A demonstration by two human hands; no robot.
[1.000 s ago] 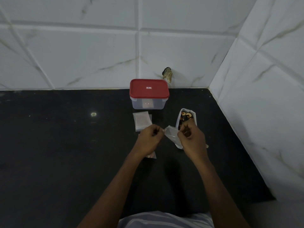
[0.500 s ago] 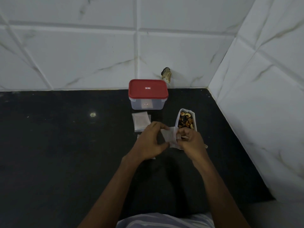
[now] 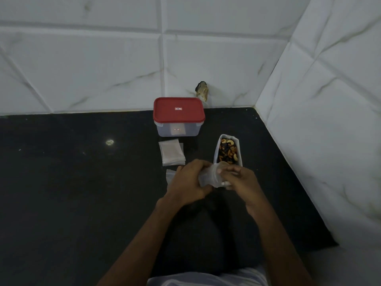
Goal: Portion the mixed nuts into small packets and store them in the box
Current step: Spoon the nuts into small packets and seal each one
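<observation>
Clear plastic packet (image 3: 208, 176): I see both left hand (image 3: 185, 183) and right hand (image 3: 242, 181) gripping it over the black counter (image 3: 82, 193). Mixed nuts (image 3: 227, 151) just behind. Spare packets (image 3: 172, 151) left. Red-lidded box (image 3: 179, 116) beyond, closed.

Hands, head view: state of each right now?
Left hand: closed, holding the small clear packet.
Right hand: closed, pinching the same packet's other side.
</observation>
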